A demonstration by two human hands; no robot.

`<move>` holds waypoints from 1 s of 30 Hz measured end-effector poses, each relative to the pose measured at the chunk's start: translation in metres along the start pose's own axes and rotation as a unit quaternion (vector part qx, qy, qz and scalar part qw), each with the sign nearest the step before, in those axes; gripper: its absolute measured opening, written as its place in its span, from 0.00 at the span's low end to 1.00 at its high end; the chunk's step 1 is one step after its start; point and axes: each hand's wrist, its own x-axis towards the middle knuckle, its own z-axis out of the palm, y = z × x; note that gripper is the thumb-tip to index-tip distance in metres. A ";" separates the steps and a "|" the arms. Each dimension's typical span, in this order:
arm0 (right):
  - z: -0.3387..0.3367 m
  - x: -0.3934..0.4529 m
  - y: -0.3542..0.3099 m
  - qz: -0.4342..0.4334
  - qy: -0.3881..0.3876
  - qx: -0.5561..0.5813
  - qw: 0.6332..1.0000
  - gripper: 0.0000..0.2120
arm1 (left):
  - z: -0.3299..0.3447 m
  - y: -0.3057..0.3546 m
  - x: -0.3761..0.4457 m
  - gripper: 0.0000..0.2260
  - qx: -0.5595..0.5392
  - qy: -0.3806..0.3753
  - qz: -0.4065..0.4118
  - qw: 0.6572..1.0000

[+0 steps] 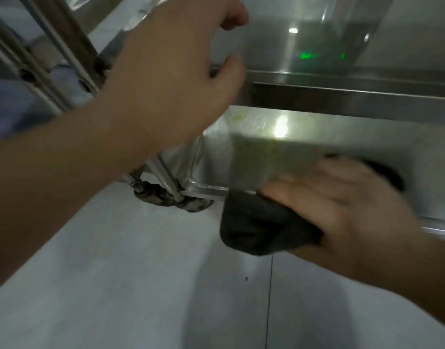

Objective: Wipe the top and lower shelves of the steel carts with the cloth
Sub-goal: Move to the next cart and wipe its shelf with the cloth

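Note:
A steel cart fills the upper half of the head view. Its top shelf [342, 96] shows as a front edge, and its lower shelf [304, 137] gleams below it. My right hand [342, 210] lies flat with spread fingers on a dark grey cloth [254, 227], pressing it on the lower shelf's front edge; part of the cloth hangs over the rim. My left hand [181, 71] hovers at the top shelf's left front corner with fingers loosely curled, holding nothing. The right hand is blurred by motion.
The cart's steel legs and handle bars [52, 54] run up the left side. A dark caster wheel [166, 195] sits under the lower shelf's left corner. Pale grey floor tiles [141, 285] spread below, with one tile seam running down the middle.

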 end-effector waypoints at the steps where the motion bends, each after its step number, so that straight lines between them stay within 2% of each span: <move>1: 0.013 -0.006 0.001 0.011 -0.028 0.016 0.999 0.22 | -0.002 -0.004 -0.015 0.18 0.007 0.014 0.034 0.999; 5: 0.061 -0.007 0.001 0.112 -0.080 0.072 0.988 0.22 | 0.007 -0.029 -0.084 0.12 0.041 0.015 0.131 0.990; 8: 0.090 0.010 0.008 0.242 -0.077 0.152 0.955 0.24 | 0.024 -0.057 -0.124 0.11 0.027 -0.011 0.118 0.993; 11: 0.125 0.031 0.018 0.314 -0.037 0.195 0.928 0.20 | 0.050 -0.087 -0.150 0.07 -0.029 -0.050 0.002 0.998; 13: 0.142 0.051 0.021 0.339 -0.007 0.215 0.916 0.20 | 0.065 -0.109 -0.164 0.03 -0.081 -0.055 -0.136 0.986; 14: 0.150 0.062 0.023 0.348 0.008 0.216 0.912 0.20 | 0.073 -0.121 -0.169 0.04 -0.102 -0.056 -0.203 0.972; 17: 0.173 0.098 0.025 0.347 0.042 0.205 0.914 0.21 | 0.091 -0.150 -0.172 0.08 -0.155 -0.053 -0.329 0.930; 20: 0.198 0.136 0.019 0.306 0.040 0.195 0.931 0.21 | 0.098 -0.160 -0.153 0.13 -0.246 -0.024 -0.331 0.911; 21: 0.209 0.145 0.015 0.298 0.019 0.204 0.932 0.20 | 0.100 -0.161 -0.145 0.15 -0.272 -0.001 -0.320 0.907; 23: 0.237 0.154 0.006 0.287 -0.084 0.220 0.929 0.21 | 0.108 -0.160 -0.129 0.17 -0.332 0.055 -0.322 0.885; 25: 0.262 0.154 -0.003 0.278 -0.202 0.212 0.915 0.24 | 0.119 -0.155 -0.119 0.12 -0.386 0.084 -0.333 0.856; 27: 0.269 0.148 -0.004 0.284 -0.228 0.212 0.907 0.26 | 0.131 -0.150 -0.117 0.07 -0.410 0.083 -0.341 0.842; 30: 0.258 0.124 0.002 0.259 -0.205 0.164 0.930 0.27 | 0.145 -0.150 -0.116 0.10 -0.444 0.104 -0.365 0.812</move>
